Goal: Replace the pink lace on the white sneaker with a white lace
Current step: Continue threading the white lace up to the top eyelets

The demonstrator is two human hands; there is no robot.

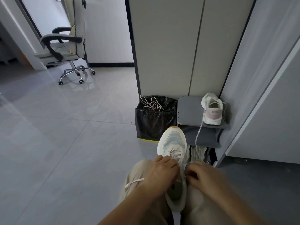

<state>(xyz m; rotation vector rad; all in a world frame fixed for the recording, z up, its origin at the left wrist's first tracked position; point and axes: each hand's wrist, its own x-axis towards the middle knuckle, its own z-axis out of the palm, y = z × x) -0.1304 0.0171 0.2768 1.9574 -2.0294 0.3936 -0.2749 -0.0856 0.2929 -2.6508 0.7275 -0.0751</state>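
A white sneaker [174,138] with a pale mesh toe sits between my knees, toe pointing away from me. A pale lace [175,153] crosses its lower eyelets, and one loose end [134,182] trails over my left knee. My left hand [160,172] lies on the sneaker's left side, its fingers curled over the lacing. Closed around the lace at the right eyelets is my right hand [199,174]. A speckled pink lace [152,104] lies bundled on top of a black-bagged bin [154,125].
A second white sneaker [212,109] stands on a grey stool [190,109], with a pale lace [198,133] hanging off the edge. More shoes [198,154] sit under the stool. A tall cabinet [170,46] rises behind, and an office chair [65,46] stands far left on the tiled floor.
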